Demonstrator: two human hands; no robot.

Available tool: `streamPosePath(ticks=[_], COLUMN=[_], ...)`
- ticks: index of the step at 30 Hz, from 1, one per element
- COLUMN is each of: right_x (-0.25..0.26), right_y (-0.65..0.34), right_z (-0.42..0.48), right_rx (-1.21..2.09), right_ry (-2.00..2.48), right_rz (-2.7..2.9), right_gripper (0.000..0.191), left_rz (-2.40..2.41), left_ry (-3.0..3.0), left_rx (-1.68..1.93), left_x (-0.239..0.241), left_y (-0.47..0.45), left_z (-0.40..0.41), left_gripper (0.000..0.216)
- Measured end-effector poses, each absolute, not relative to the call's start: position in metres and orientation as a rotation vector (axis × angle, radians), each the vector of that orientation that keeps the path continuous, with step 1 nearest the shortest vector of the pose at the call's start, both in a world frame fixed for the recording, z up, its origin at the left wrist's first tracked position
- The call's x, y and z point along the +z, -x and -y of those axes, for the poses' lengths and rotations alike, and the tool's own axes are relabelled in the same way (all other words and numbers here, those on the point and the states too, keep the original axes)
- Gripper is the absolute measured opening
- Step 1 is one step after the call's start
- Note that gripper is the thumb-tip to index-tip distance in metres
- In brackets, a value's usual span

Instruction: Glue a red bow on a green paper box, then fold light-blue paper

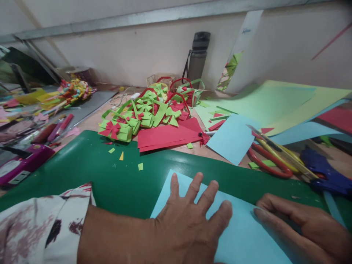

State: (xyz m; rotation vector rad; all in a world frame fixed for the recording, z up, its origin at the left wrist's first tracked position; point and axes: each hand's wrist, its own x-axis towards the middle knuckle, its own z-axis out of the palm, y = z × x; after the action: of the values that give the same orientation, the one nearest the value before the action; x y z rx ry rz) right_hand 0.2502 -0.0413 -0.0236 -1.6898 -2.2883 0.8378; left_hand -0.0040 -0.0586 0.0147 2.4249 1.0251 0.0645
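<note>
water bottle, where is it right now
The dark water bottle stands at the back of the head view, just right of centre, near the wall and behind the green and red paper bags.

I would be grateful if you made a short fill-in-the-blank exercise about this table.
The left hand and right hand touch a sheet of light ____ paper.
The hand spread flatter is the ____ one.
The mat is ____.
The flat paper stack beside the small green bags is ____.
Missing words: blue; left; green; red.
</note>
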Motion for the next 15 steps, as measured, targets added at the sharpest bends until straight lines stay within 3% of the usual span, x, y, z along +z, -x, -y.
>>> streamPosePath(ticks=[15], right_x=[-0.023], right_y=[-0.249], right_z=[0.042], right_rx=[0.755], right_ry=[1.604], right_rz=[2.33], right_gripper=[0.043], left_rz=[-1.028], left_ry=[-2.42], left_rx=[0.088], left_x=[0.01], left_y=[0.004], left_z=[0.058], left_gripper=[0.076])
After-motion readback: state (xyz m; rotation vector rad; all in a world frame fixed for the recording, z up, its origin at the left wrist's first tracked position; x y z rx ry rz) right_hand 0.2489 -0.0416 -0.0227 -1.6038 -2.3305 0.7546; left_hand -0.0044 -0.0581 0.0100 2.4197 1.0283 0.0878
